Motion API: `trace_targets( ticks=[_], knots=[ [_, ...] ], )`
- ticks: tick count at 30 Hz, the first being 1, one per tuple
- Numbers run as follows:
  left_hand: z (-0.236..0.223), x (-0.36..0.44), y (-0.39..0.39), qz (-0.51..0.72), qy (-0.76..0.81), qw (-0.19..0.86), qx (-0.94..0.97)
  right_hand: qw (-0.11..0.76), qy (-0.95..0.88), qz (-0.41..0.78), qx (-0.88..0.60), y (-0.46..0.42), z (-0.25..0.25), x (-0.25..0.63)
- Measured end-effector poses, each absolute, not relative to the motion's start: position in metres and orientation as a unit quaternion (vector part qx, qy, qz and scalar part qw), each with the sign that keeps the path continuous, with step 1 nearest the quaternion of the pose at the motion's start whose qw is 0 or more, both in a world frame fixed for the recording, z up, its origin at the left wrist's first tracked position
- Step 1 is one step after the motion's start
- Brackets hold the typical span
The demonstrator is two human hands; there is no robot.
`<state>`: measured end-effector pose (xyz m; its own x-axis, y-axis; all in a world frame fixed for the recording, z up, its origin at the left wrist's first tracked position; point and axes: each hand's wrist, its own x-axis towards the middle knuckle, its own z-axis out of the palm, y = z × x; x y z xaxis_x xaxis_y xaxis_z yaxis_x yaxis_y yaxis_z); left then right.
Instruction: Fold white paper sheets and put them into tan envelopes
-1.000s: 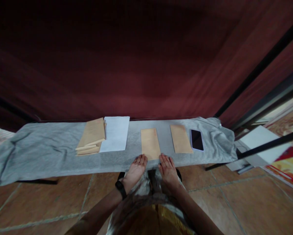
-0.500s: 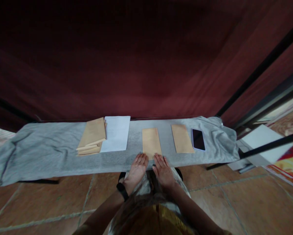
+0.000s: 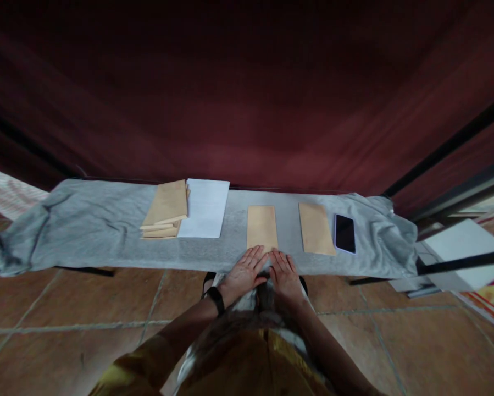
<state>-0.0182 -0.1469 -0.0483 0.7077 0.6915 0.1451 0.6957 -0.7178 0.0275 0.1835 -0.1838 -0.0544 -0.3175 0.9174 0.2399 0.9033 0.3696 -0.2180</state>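
Note:
A tan paper envelope (image 3: 262, 226) lies flat on the grey cloth in front of me. My left hand (image 3: 244, 273), with a black band on its wrist, rests with outstretched fingers on the envelope's near edge. Beside it my right hand (image 3: 284, 273) is laid flat, its fingertips at the near right corner of the same envelope. Neither hand grips anything. To the right lies a second tan envelope (image 3: 316, 229). On the left, a stack of tan envelopes (image 3: 166, 206) partly overlaps some white paper sheets (image 3: 207, 208).
A smartphone (image 3: 345, 234) lies right of the second envelope. Grey cloth (image 3: 118, 225) covers the narrow bench. Behind it rises a dark red panel (image 3: 238, 121). Black metal bars (image 3: 448, 146) and a white board (image 3: 465, 247) stand at the right, above tiled floor (image 3: 123, 300).
My left hand has shifted right along the envelope's near edge, closer to my right hand. The camera view has turned slightly, so the bench sits a little higher and further right.

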Motion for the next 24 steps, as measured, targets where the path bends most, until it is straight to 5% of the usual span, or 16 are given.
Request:
trace_targets(
  ticks=[24],
  knots=[
    [-0.048, -0.016, -0.147, -0.039, -0.366, 0.028, -0.929, 0.172, -0.817, 0.022, -0.55, -0.183, -0.061, 0.18]
  ],
)
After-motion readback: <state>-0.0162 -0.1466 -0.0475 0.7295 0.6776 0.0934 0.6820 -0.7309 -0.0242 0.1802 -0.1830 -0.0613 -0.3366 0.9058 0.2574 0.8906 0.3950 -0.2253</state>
